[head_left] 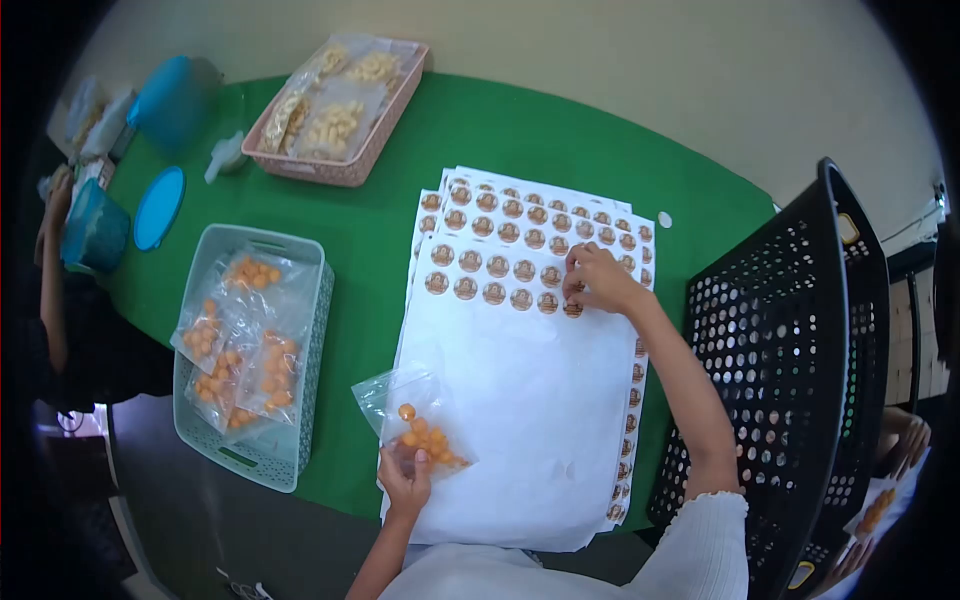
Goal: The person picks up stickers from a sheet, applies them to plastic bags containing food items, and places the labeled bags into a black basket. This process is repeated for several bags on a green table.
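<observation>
Plastic bag [420, 425] of orange snack balls sits at the near left corner of the sticker sheet [520, 400], its lower edge pinched by the left hand [405, 470]; it looks light, limp and slippery, best held by the film edge. Farther right, the right hand [595, 280] has fingertips closed on a thin, flimsy round sticker [573, 308], best lifted by its rim.

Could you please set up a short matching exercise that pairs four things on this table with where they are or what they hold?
1. left hand
2. right hand
3. pink tray
4. black basket

A. at the table's right edge
B. on a row of round stickers
C. holds a bag of orange balls
D. holds bags of pale snacks

Pairs: 1-C, 2-B, 3-D, 4-A
</observation>
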Available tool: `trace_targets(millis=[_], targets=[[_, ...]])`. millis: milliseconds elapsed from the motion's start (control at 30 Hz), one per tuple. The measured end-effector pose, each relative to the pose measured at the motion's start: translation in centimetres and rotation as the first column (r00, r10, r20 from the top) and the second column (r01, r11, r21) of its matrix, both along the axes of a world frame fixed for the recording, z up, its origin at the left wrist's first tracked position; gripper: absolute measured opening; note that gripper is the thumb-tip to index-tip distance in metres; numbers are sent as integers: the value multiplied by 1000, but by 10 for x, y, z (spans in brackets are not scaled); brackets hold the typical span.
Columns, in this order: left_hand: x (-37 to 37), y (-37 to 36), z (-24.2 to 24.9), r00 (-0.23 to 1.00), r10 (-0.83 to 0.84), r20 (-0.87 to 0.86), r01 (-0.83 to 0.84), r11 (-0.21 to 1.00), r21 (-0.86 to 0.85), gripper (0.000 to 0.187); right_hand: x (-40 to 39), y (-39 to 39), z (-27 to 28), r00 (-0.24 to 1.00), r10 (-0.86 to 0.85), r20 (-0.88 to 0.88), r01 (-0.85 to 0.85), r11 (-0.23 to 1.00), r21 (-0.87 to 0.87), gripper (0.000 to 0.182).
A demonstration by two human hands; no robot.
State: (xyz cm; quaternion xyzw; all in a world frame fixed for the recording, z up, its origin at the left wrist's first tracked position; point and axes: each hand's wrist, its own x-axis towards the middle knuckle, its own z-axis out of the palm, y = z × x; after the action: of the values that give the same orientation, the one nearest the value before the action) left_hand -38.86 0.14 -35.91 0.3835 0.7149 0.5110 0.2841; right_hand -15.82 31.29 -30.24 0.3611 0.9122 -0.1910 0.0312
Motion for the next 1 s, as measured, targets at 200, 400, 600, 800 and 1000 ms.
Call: trace_targets(millis=[200, 400, 600, 800, 1000], targets=[[-3, -1, -5, 995, -26, -94, 28, 999, 21, 34, -12, 7, 4, 987, 50, 151, -45, 998, -33, 9], [-4, -2, -9, 992, -28, -123, 31, 999, 23, 35, -14, 4, 7, 983, 76, 168, -79, 997, 8, 7], [-4, -5, -15, 999, -22, -42, 23, 999, 36, 36, -12, 0, 8, 987, 97, 132, -107, 991, 77, 6], [-5, -7, -12, 1000, -28, 3, 28, 1000, -8, 32, -13, -1, 6, 988, 44, 147, -51, 997, 50, 7], [-6, -4, -13, 994, -30, -106, 37, 997, 67, 33, -8, -10, -2, 992, 56, 113, -66, 994, 86, 8]])
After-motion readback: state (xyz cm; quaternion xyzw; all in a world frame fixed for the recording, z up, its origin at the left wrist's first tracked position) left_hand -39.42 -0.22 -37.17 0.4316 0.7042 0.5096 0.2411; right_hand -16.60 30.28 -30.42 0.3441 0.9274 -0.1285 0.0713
